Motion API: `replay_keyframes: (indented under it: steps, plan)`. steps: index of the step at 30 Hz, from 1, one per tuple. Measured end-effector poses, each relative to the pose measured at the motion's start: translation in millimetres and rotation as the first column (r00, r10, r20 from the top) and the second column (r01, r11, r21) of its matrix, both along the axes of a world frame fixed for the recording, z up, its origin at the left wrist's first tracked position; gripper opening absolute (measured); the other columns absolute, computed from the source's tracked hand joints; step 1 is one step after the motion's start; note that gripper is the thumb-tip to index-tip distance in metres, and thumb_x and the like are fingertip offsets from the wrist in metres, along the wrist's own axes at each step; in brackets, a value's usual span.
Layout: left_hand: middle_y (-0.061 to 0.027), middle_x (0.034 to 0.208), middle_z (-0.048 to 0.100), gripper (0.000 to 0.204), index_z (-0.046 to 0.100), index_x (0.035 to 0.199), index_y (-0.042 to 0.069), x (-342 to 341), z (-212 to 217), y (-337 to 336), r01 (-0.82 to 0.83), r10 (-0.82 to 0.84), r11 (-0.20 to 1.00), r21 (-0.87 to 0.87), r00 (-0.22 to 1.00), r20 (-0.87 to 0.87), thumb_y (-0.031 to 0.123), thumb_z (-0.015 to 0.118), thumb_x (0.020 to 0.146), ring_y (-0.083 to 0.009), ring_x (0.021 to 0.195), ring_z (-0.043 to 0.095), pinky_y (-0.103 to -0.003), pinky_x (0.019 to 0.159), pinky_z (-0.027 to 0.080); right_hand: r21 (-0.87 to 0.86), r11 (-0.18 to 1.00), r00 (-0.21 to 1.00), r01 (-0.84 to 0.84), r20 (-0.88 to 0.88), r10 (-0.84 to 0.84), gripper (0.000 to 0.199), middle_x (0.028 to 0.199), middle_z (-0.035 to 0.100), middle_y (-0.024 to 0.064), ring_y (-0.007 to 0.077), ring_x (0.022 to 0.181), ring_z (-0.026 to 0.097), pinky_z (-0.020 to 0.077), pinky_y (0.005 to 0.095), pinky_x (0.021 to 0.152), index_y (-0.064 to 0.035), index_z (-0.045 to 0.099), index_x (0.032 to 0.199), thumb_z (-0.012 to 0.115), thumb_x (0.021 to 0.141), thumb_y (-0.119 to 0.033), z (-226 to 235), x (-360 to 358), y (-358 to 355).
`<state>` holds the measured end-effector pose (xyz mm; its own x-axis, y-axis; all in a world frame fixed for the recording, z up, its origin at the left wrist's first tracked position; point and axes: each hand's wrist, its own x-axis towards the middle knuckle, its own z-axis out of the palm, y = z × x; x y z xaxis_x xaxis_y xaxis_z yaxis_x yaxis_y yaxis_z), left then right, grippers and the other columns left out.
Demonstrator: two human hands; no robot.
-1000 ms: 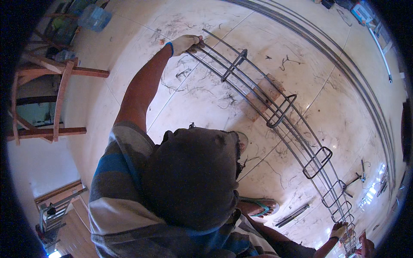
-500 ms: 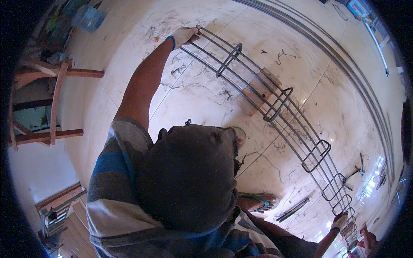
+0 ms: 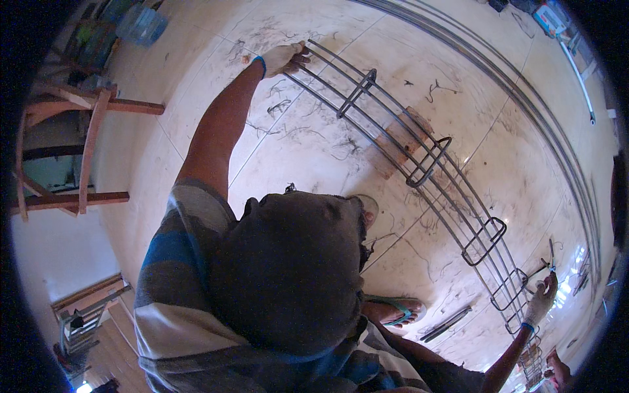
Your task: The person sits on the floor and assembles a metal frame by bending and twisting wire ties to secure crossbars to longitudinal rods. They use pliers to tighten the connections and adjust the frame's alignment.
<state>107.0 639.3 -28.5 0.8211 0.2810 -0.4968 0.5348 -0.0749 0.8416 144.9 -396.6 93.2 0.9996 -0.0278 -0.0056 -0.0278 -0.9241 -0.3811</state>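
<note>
Rebar cage [image 3: 419,164] lies flat on the pale tiled floor [image 3: 314,131], a long run of parallel steel bars tied through several rectangular stirrups, stretching from the upper left down to the lower right. It looks heavy and stiff along its length, though so long a frame would likely sag or twist if lifted at one point; the bars are hard and not fragile, and gloves should keep them from slipping. The sound places to grip seem to be the two ends. The left hand [image 3: 283,59], gloved, is closed over the bar ends at the far upper left, arm fully stretched. The right hand [image 3: 541,301], also gloved, rests on the cage near its lower right end, but whether its fingers are closed I cannot tell. A wooden block [image 3: 400,141] sits under the cage's middle.
</note>
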Motion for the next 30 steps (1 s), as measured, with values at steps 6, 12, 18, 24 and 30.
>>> replay_keyframes:
  steps: [6,12,18,24,30]
  plan:
    - [-0.0003,0.11,0.075,0.028,0.065,0.13,0.013,9.3,-18.5,-0.4,-0.114,0.134,0.977,-0.178,0.985,0.106,0.029,0.054,0.11,-0.0075,0.087,0.069,-0.025,0.071,0.057,0.151,0.988,0.999,-0.035,-0.015,0.038,0.049,0.147,0.058,0.0182,0.0302,0.127,0.063,0.0516,0.0403,0.107,0.0006,0.052,0.147,0.05,0.097,0.0,-6.9,-0.2,26.9]
    - [-0.0045,0.112,0.075,0.029,0.062,0.133,0.011,9.3,-32.0,8.8,-0.085,0.128,0.969,-0.232,0.976,0.178,0.026,0.052,0.111,-0.0112,0.086,0.071,-0.029,0.076,0.061,0.042,0.999,0.992,0.02,-0.128,-0.015,0.049,0.149,0.056,0.0198,0.0309,0.136,0.058,0.0489,0.0411,0.11,0.0011,0.051,0.149,0.049,0.1,-0.008,-14.5,-13.5,0.7]
    - [-0.0125,0.116,0.073,0.039,0.061,0.133,0.005,5.5,-17.4,-13.7,-0.157,0.046,0.902,0.402,0.961,0.271,0.035,0.055,0.108,-0.0237,0.098,0.07,-0.038,0.089,0.057,0.09,0.995,0.992,-0.032,-0.121,0.043,0.047,0.148,0.057,0.0188,0.0308,0.131,0.06,0.0449,0.0406,0.113,0.0004,0.052,0.147,0.05,0.102,-0.011,-31.1,-18.6,1.3]
    - [-0.0208,0.118,0.066,0.045,0.062,0.132,0.004,-40.2,27.1,-90.6,0.005,-0.633,0.3,0.954,0.749,0.195,0.034,0.056,0.099,-0.0379,0.113,0.061,-0.045,0.101,0.047,0.027,0.987,0.986,-0.161,-0.041,0.162,0.043,0.14,0.062,0.0155,0.0276,0.126,0.062,0.0479,0.0373,0.11,0.0012,0.057,0.14,0.053,0.097,0.0,-16.9,-24.0,49.7]
    - [-0.0174,0.115,0.067,0.047,0.062,0.13,0.004,-35.9,70.1,-141.2,0.473,-0.861,0.254,0.843,0.509,-0.026,0.034,0.068,0.095,-0.0376,0.111,0.062,-0.047,0.099,0.048,0.124,0.936,0.941,-0.331,-0.033,0.337,0.043,0.133,0.065,0.0141,0.0221,0.127,0.059,0.0496,0.034,0.106,0.0001,0.061,0.133,0.053,0.092,0.01,-13.6,-12.0,101.7]
